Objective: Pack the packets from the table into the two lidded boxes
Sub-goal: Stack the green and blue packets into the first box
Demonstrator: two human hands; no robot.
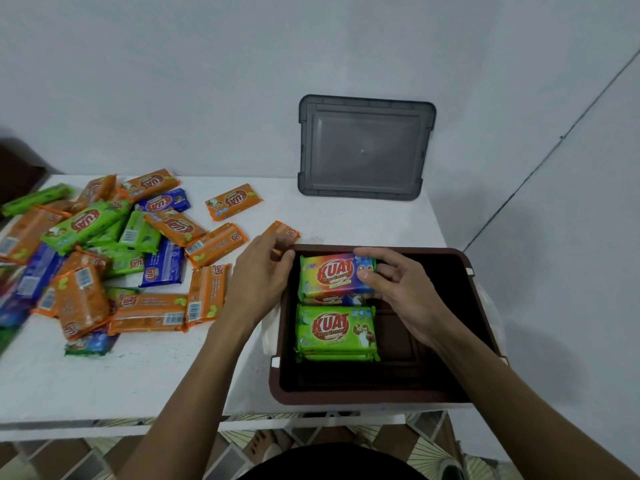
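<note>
Our right hand (391, 282) pinches the right end of the rainbow packet (332, 275), which lies flat at centre frame in the brown box (363, 396), long axis left-right, print upright. Our left hand (263, 268) curls at its left end; we cannot tell whether it grips.

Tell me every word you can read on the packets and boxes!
"KUAT" – on the rainbow-coloured plastic packet the right hand holds in the dark brown plastic box.
"KUAT" – on the green plastic packet lying in that box.
"KUAT" – upside down on the orange plastic packet lying alone on the white table.
Smaller print and barcode numbers: too blurred to read.
Grey plastic lid: no text.
</note>
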